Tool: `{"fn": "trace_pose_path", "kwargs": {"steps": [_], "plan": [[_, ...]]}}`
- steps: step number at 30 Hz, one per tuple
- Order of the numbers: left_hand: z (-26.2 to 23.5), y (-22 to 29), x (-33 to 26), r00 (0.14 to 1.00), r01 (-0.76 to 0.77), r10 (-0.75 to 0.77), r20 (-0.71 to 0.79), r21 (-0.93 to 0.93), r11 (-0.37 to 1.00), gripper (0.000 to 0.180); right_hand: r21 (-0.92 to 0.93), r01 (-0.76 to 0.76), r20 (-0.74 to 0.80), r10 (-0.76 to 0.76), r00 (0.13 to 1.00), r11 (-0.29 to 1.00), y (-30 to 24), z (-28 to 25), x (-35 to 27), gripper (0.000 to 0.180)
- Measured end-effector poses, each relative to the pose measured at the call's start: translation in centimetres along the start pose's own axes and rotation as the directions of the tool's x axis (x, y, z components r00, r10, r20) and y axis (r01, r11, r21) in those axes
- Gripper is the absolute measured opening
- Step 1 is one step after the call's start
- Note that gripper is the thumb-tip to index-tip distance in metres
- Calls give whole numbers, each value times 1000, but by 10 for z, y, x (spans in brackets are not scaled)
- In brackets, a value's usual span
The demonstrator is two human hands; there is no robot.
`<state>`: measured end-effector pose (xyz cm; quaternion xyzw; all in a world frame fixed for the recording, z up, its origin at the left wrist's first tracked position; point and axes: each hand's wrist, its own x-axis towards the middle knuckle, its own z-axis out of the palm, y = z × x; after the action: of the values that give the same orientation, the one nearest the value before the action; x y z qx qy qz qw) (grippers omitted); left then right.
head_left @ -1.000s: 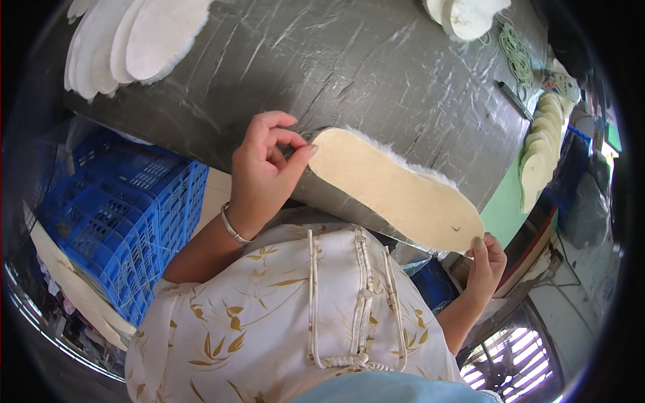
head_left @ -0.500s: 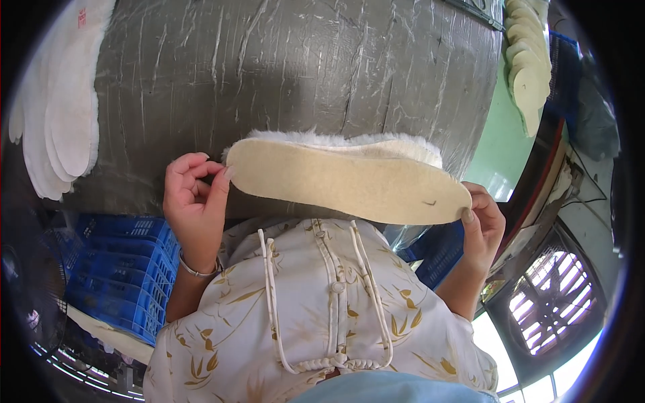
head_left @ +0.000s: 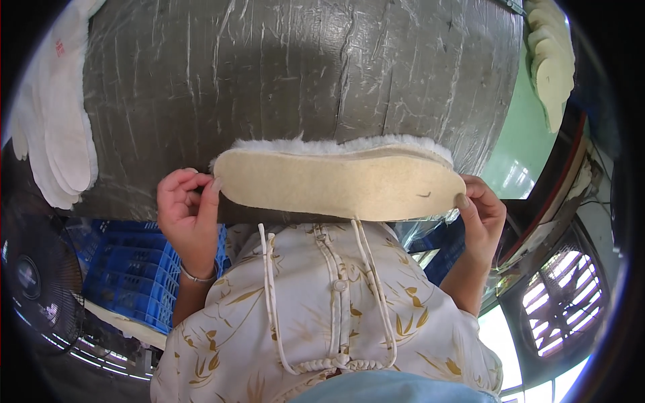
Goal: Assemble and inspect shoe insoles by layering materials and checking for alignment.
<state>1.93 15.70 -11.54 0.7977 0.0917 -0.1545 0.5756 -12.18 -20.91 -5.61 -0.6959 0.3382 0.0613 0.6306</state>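
Bare grey table [head_left: 302, 74] between side insole stacks [head_left: 57, 141]

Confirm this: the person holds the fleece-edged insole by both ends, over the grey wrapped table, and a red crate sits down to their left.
One thing is off: the crate is blue, not red, as the head view shows. The rest holds: the left hand and right hand pinch the ends of the insole over the grey wrapped table.

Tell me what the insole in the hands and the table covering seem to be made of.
The insole: its flat beige face looks like matte felt or pressed fibreboard, smooth and stiff; white fluffy pile, likely fleece or wool, shows along its far edge. The table covering: grey sheet under what looks like clear plastic film, judging by glossy wrinkles and streaked glare. Neither material is certain from the look alone.
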Motion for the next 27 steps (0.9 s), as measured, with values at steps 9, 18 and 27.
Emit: {"fn": "trace_pose_path", "kwargs": {"steps": [9,18,27], "plan": [[-2,-1,-1,1000,9,-8,-13,45,999,33,90,-29,-13,30,999,996,12,1,8,7],[-2,-2,0,1000,12,-11,-26,46,999,32,89,-30,-10,31,999,996,14,4,12,7],[-6,-4,-2,997,66,-62,-49,77,995,30,36,-14,-9,14,1000,999,18,4,15,4]]}}
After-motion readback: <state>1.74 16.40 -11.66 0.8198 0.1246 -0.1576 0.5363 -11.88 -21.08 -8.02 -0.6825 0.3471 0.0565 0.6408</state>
